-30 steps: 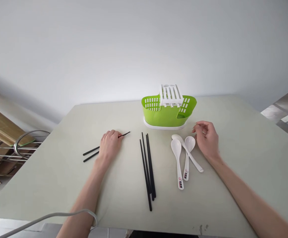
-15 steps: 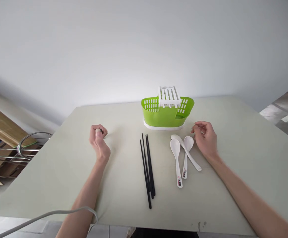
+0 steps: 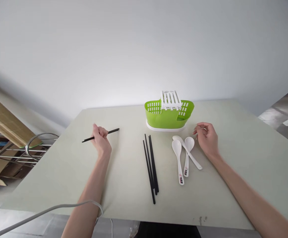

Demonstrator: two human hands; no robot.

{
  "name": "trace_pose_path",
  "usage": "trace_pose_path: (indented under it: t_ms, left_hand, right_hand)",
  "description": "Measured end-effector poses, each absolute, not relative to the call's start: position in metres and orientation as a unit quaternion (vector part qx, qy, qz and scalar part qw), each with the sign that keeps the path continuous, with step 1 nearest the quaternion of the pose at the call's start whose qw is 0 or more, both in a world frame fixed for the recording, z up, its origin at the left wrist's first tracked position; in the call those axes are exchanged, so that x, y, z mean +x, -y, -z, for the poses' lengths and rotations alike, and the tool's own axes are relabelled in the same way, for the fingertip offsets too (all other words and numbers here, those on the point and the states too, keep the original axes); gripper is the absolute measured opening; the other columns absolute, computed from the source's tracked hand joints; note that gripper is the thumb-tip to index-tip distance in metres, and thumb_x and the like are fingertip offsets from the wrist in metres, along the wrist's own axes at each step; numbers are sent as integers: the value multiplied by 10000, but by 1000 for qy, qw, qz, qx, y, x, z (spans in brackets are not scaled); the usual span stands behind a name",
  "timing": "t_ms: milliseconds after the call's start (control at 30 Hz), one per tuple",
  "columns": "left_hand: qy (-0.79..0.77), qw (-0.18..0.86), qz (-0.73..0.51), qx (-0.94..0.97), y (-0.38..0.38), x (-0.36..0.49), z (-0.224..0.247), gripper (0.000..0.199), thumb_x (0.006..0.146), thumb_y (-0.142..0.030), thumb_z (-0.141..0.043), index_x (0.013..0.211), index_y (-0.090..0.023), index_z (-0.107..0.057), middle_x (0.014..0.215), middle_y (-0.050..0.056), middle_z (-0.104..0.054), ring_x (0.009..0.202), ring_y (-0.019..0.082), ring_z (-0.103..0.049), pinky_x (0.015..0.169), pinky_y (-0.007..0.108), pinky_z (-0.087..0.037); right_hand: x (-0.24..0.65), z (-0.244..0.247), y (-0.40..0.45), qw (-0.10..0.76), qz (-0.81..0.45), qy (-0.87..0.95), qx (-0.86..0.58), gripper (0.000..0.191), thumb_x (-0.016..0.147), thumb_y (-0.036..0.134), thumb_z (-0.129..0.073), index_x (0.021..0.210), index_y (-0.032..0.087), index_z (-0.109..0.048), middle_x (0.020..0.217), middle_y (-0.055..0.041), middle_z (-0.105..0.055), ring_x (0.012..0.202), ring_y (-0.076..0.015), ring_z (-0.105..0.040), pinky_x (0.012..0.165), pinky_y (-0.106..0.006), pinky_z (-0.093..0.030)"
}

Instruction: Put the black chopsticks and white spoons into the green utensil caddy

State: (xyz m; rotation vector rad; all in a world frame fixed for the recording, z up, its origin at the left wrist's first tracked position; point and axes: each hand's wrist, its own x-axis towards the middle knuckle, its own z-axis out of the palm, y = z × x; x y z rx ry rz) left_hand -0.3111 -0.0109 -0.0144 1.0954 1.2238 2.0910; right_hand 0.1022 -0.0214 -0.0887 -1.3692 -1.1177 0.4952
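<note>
My left hand (image 3: 100, 137) is closed around black chopsticks (image 3: 112, 131) above the left part of the table; they lie nearly level, an end showing on each side of the fist. Whether it is one stick or a pair pressed together I cannot tell. Several more black chopsticks (image 3: 153, 168) lie side by side on the tabletop. Right of them are three white spoons: one upright-facing (image 3: 178, 155), one crossing over (image 3: 190, 155), and one partly beneath it (image 3: 186, 163). My right hand (image 3: 207, 138) rests beside the spoons, fingers loosely bent and apart, holding nothing.
A green basket (image 3: 165, 120) with a white slatted top (image 3: 171, 100) and white base stands near the wall. A grey cable (image 3: 47, 210) loops at my left forearm. Off the table's left side are a metal rack (image 3: 32, 153) and a wooden board (image 3: 6, 117).
My left hand has turned, so the chopsticks, earlier seen almost end-on, now show lengthwise. The view has shifted slightly. My right hand stays beside the spoons.
</note>
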Motion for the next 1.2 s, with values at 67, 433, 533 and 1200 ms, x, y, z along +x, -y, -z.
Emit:
trace_pose_path:
  t_ms: [67, 433, 533, 1200]
  left_hand:
    - [-415, 298, -779, 363, 9, -318, 18, 564, 1005, -437, -503, 589, -208, -199, 581, -53, -158, 533, 109, -190, 537, 268, -283]
    - [-292, 578, -710, 278, 13, -290, 39, 490, 1073, -186, -361, 622, -219, -171, 546, -53, -148, 457, 106, -156, 438, 248, -241]
    - [-293, 607, -690, 263, 16, -279, 44, 497, 1085, -183, -351, 614, -220, -197, 553, -51, -146, 460, 111, -156, 435, 251, -238]
    - [-251, 675, -675, 162, 23, -254, 49, 466, 1100, -179, -327, 637, -221, -301, 552, -74, -164, 424, 87, -184, 438, 212, -307]
  right_hand:
    - [102, 85, 23, 624, -216, 483, -575, 213, 924, 409, -619, 1030, 229, -582, 898, -10, -675, 688, -157, -680, 552, -268, -481]
    - [32, 37, 85, 423, -286, 724, -464, 248, 1047, 437, -502, 1179, 257, -609, 917, -46, -729, 783, -203, -703, 636, -309, -544]
    - [2, 29, 87, 337, -272, 793, -429, 362, 1054, 438, -497, 1375, 284, -562, 1106, -59, -750, 897, -216, -721, 778, -362, -567]
    - [-23, 54, 72, 344, -416, 730, -420, 470, 1046, 523, -478, 1302, 255, -766, 686, -5, -635, 548, -172, -472, 499, -296, -383]
